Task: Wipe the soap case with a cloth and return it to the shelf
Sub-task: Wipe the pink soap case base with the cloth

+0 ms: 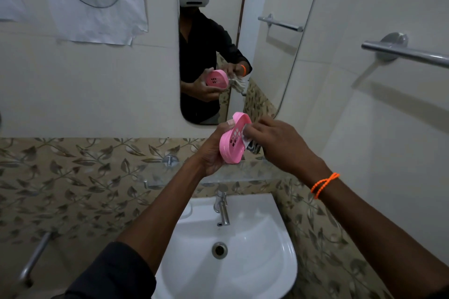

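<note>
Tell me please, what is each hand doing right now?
Left hand: closed around the pink soap case.
Right hand: closed on the cloth, pressing it against the case.

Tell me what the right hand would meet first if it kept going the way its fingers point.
Probably the pink soap case: the right hand points left, pressing the cloth against it. Depth looks touching.

Left hand [211, 153] grips pink soap case [232, 140]; right hand [279, 144] presses cloth [250, 139] inside it

A bathroom: washbasin [243, 262], wall mirror [267, 56] (tiled walls), towel rail [408, 53].
</note>
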